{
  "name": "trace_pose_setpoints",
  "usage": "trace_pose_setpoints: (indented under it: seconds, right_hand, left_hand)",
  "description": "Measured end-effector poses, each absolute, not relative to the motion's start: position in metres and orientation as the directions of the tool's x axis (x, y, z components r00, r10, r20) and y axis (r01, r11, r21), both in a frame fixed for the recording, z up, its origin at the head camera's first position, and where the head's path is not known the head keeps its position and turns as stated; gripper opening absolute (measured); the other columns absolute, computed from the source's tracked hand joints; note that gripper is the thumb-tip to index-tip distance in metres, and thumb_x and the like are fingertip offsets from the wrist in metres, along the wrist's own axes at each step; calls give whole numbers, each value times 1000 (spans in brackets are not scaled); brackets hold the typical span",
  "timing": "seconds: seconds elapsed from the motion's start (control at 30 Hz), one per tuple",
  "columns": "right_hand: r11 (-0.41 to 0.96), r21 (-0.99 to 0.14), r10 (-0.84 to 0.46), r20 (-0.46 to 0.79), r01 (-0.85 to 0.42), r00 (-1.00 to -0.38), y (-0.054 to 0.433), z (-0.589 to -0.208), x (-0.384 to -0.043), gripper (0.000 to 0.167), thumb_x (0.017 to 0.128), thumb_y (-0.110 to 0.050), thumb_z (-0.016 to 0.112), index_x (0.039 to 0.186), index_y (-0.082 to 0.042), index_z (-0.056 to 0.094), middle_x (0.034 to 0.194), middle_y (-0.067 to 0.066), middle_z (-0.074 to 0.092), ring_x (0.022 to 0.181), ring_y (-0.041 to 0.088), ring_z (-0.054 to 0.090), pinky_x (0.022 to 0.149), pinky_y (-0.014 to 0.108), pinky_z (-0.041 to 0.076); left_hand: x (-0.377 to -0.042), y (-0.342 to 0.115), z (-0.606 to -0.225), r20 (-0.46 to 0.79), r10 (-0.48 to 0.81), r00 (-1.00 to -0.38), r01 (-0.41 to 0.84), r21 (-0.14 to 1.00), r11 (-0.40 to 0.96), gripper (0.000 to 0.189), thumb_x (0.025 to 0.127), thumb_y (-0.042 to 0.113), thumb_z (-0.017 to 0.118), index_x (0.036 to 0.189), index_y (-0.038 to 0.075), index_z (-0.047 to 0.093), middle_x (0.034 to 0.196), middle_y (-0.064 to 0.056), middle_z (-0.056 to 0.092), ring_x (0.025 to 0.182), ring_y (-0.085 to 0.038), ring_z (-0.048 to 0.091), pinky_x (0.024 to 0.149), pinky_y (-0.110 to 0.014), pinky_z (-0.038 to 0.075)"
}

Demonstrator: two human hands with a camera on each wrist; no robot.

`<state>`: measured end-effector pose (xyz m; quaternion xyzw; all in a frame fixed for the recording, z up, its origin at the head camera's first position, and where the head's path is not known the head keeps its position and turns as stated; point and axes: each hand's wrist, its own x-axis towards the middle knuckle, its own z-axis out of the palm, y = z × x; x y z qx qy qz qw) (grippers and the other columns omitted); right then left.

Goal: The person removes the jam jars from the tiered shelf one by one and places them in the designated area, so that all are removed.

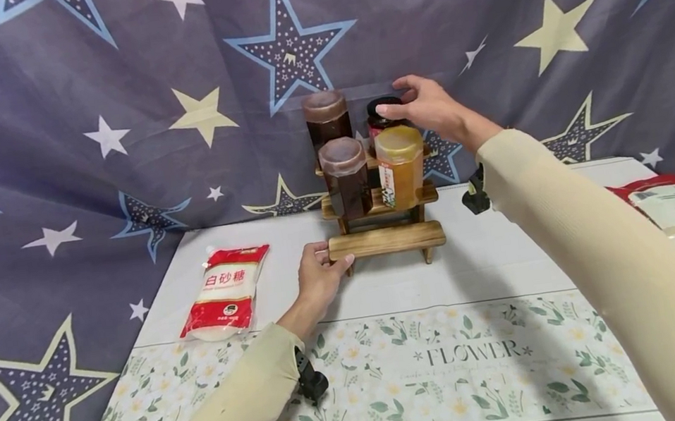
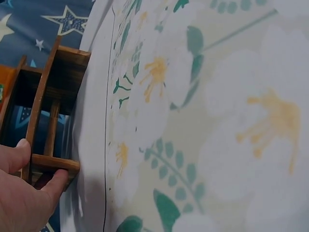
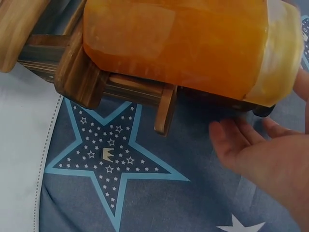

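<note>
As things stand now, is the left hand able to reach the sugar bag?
Probably yes: nothing appears to block the left hand from the sugar bag, but the hand holds the lowest wooden shelf and would first need to let go.

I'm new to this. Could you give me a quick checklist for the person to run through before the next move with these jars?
1. Stand steadied: ok; the left hand grips the left end of the wooden stand's lowest shelf.
2. Right hand touching the black-lidded jar: cannot tell.
3. Black-lidded jar seated on the top shelf: cannot tell; the amber jar hides its base.
4. Amber jar upright: ok.
5. Red-and-white bag apart from the stand: ok.
</note>
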<state>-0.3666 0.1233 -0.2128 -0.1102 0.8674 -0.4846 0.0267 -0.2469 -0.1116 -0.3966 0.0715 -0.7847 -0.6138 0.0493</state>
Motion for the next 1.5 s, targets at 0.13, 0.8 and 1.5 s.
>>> trace_pose_setpoints:
  seconds: [0.13, 0.8, 1.5]
  right_hand:
    - [506, -844, -224, 69, -176, -972, 121, -214, -368, 80, 89, -45, 65, 152, -15, 26, 146, 17, 36, 127, 29, 43, 106, 43, 38]
    - [505, -855, -241, -10, -116, -971, 110, -217, -377, 70, 92, -41, 63, 148, -13, 33, 144, 14, 40, 121, 26, 47, 100, 40, 43]
    - [500, -854, -173, 66, -145, -983, 120, -207, -374, 68, 89, -34, 69, 145, -8, 40, 132, 14, 52, 106, 22, 56, 88, 35, 52]
  left_hand:
    - [-247, -111, -396, -10, -176, -984, -52, 971, 233, 52, 86, 7, 73, 128, -2, 44, 115, -22, 63, 105, -29, 61, 81, -31, 53]
    - [-248, -113, -396, -44, -183, -982, -86, 970, 228, 51, 85, 8, 74, 127, 0, 45, 111, -19, 65, 98, -23, 62, 74, -25, 51]
    - [-250, -113, -395, -42, -171, -984, -85, 964, 253, 51, 86, 9, 74, 127, 1, 44, 109, -19, 65, 93, -22, 61, 73, -26, 49]
